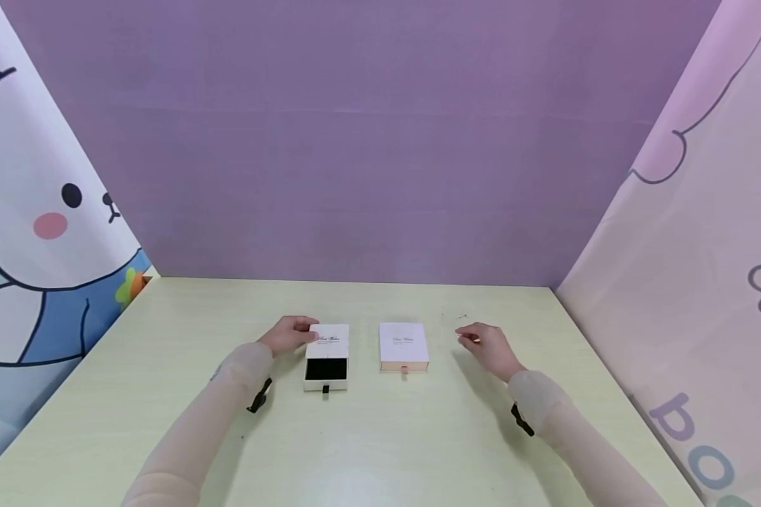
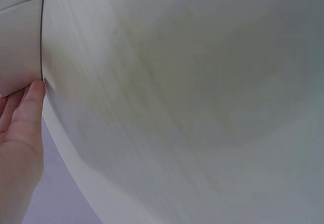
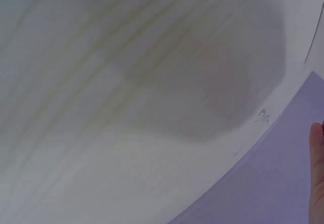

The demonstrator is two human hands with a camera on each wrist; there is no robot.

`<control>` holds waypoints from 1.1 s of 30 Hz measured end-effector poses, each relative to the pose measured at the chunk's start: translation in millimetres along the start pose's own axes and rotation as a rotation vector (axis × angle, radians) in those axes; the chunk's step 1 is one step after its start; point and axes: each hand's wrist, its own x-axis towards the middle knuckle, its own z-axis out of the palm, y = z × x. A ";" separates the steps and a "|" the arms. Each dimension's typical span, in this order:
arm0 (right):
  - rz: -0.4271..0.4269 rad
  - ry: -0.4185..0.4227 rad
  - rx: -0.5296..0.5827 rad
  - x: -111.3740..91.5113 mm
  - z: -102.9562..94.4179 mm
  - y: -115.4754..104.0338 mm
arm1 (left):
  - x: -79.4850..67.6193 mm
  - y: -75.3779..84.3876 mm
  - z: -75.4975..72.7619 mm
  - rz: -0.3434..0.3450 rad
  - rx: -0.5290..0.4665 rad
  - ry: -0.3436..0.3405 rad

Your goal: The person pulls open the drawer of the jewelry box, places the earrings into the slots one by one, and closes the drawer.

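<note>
A white drawer box (image 1: 332, 338) with printed lettering stands left of centre on the table, its drawer (image 1: 326, 384) pulled out toward me to show a black lining and a black tab. My left hand (image 1: 289, 335) grips the box at its far left corner; in the left wrist view its fingers bend around the end of the box (image 2: 20, 47). To the right lies a closed second box (image 1: 403, 345), white on top with a pinkish front and tab. My right hand (image 1: 486, 348) hovers right of it, thumb and forefinger close together; I cannot tell whether something tiny is between them.
The pale wood-look table (image 1: 380, 436) ends at a purple backdrop (image 1: 380, 141). Printed cloths hang at the left (image 1: 51, 176) and right (image 1: 690, 246). Small dark marks (image 1: 462, 316) lie on the tabletop beyond the right hand.
</note>
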 end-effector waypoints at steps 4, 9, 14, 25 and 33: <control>0.009 -0.002 0.038 -0.6 2.9 -9.3 | -0.5 -0.6 0.3 -0.005 0.006 0.004; 0.025 -0.005 0.080 -1.1 6.6 -19.5 | -0.1 -1.7 1.5 -0.008 0.014 0.010; 0.061 -0.016 0.139 -2.0 9.8 -30.3 | -0.2 -1.5 1.9 -0.013 0.005 0.015; 0.099 -0.040 0.206 -1.0 16.7 -49.4 | -2.1 -0.1 0.3 0.004 0.005 0.020; 0.118 -0.071 0.255 -2.5 23.2 -61.7 | -2.0 -1.1 0.4 0.010 -0.002 0.016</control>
